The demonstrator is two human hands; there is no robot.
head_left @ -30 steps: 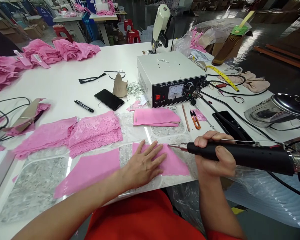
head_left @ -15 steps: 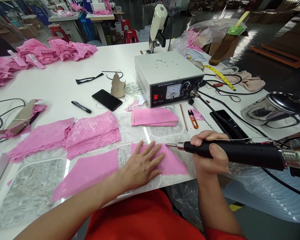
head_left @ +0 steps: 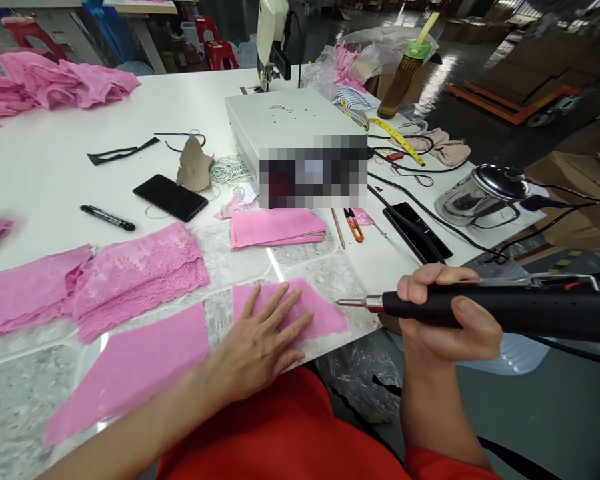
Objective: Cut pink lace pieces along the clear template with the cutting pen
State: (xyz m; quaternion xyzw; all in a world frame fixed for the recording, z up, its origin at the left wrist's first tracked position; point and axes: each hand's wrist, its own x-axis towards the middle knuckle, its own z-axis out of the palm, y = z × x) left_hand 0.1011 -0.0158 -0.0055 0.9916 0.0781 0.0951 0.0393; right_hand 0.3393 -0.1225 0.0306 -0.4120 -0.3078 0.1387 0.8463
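My left hand [head_left: 267, 333] lies flat with fingers spread, pressing a pink fabric piece [head_left: 325, 317] onto a grey stone-patterned mat [head_left: 245, 257]. My right hand [head_left: 450, 317] is wrapped around the black body of a handheld ultrasonic welder [head_left: 520, 303]. Its thin metal tip points left, just beyond the right edge of that piece; whether it touches the mat I cannot tell. Another pink fabric piece [head_left: 135, 360] lies flat to the left, partly behind my left forearm. Beyond my left hand sits a stack of folded pink pieces [head_left: 277, 228].
Pink lace fabric [head_left: 145, 277] lies at the left, near a marker [head_left: 107, 217] and a phone [head_left: 170, 197]. A grey control box [head_left: 290, 120], its front blurred, stands behind. Orange snips [head_left: 353, 225], a second phone [head_left: 417, 232], cables and a lidded glass jug [head_left: 480, 193] are at the right.
My right hand has drawn the welder rightward, so its tip has left the pink piece beside my left fingers. My left hand stays on the fabric. The camera view has turned right.
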